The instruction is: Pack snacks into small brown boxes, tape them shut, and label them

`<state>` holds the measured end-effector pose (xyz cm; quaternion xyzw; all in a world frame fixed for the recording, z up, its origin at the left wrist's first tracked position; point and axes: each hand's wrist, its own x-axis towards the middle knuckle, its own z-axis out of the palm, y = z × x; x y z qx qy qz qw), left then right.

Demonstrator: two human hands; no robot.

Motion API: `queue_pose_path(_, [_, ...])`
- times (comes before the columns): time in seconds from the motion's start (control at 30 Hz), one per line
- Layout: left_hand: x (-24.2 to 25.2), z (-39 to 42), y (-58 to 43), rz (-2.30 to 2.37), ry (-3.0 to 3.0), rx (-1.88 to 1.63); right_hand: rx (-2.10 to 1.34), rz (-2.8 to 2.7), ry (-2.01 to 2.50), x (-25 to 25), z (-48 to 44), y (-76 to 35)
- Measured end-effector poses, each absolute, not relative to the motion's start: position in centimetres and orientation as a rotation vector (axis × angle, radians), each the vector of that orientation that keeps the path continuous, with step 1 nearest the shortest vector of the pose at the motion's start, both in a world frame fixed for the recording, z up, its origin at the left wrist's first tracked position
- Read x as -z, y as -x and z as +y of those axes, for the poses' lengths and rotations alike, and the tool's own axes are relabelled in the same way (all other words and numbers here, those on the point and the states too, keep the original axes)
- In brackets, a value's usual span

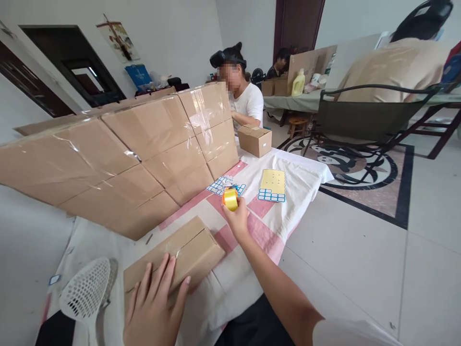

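A closed cardboard box (201, 242) lies on the cloth-covered table in front of me. My left hand (158, 298) rests on its top with the fingers stretched out, near the seam between the flaps. In my right hand (236, 216) is a roll of yellow tape (231, 199) with orange at its side, held out past the box's far end. Just beyond the roll lies a sheet of blue-edged labels (218, 186), partly covered by it. A second label sheet (272, 185), yellow with blue-edged labels at its near end, lies to the right.
A tall wall of taped cardboard (162, 158) stands along the table's left side. A white slotted spoon (86, 293) lies at the near left. A small box (255, 140) sits at the far end, near a person in white (252, 103). A chair (367, 120) stands right.
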<state>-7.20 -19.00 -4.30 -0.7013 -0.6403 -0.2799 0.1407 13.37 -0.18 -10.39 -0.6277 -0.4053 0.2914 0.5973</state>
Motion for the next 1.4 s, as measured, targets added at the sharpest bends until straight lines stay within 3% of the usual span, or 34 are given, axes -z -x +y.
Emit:
queue_pose_path(0.3, [4.3,-18.9,7.3,-1.831,2.015,0.786,-0.475,-1.326,1.419,9.6,-2.7,-17.8])
queue_pose_path(0.5, [4.3,-18.8,6.9,-1.840,1.981,0.797,-0.529,-1.326,1.395,10.3,-2.8,-19.9])
queue_pose_path(0.77, [4.1,-18.7,6.8,-1.798,1.967,0.829,-0.359,-1.221,1.276,8.5,-4.9,-23.7])
queue_pose_path(0.97, [2.8,-17.0,-0.4,-1.434,2.223,1.135,-0.235,-1.424,1.033,5.6,-7.3,-25.5])
queue_pose_path(1.13, [2.0,-13.9,-7.8,-1.686,2.446,0.912,-0.247,-1.552,0.864,4.0,-8.5,-26.4])
queue_pose_path(1.4, [1.7,-12.6,-9.4,-1.791,2.441,1.074,-0.263,-1.478,0.942,3.9,-8.7,-26.9])
